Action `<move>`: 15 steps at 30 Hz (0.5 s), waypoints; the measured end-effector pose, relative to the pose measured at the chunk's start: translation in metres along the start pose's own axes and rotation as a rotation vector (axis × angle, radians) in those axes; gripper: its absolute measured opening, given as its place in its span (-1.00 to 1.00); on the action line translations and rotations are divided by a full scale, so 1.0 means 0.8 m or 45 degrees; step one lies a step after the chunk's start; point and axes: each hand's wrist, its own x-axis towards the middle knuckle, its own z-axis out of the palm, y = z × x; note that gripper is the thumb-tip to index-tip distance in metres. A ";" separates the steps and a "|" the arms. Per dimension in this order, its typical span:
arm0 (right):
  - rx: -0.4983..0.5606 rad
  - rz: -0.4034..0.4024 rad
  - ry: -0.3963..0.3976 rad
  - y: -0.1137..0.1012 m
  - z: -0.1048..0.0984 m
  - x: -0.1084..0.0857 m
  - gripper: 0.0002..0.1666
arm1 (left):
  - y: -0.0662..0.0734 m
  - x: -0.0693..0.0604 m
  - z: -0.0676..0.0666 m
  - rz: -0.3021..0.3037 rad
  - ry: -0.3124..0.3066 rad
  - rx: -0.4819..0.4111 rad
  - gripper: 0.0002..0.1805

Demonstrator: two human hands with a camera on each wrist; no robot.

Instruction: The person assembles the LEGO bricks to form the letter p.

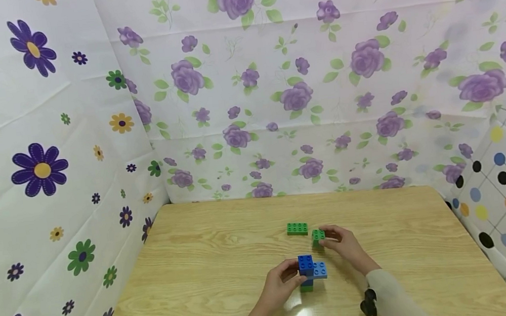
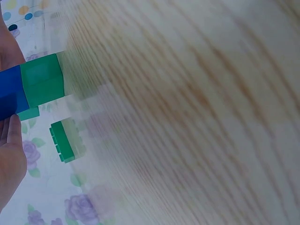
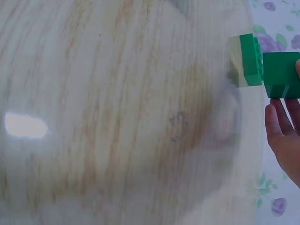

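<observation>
In the head view my left hand (image 1: 279,281) grips a small stack of toy building blocks between thumb and fingers. Its top is a dark blue block (image 1: 306,262), a light blue block (image 1: 320,269) juts out to the right, and a green block (image 1: 307,288) forms the bottom. The left wrist view shows the stack's green bottom block (image 2: 43,79) from the side. Just beyond, to the right, my right hand (image 1: 341,243) pinches a small green block (image 1: 318,236) with studs up. That block fills the fingers in the right wrist view too, its underside partly hidden.
A longer green block (image 1: 297,228) lies flat on the wooden table (image 1: 217,263), behind the stack and left of the right hand. Flower-patterned cloth (image 1: 279,140) hangs at the table's back edge, with more patterned cloth on both sides.
</observation>
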 end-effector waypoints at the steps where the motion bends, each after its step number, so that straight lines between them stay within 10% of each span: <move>1: 0.001 -0.005 -0.003 -0.001 -0.001 -0.001 -0.43 | 0.000 0.000 0.000 -0.003 0.000 0.002 -0.60; 15: -0.002 -0.045 -0.065 -0.044 -0.014 -0.024 -0.49 | -0.003 0.001 -0.001 -0.032 -0.001 -0.005 -0.59</move>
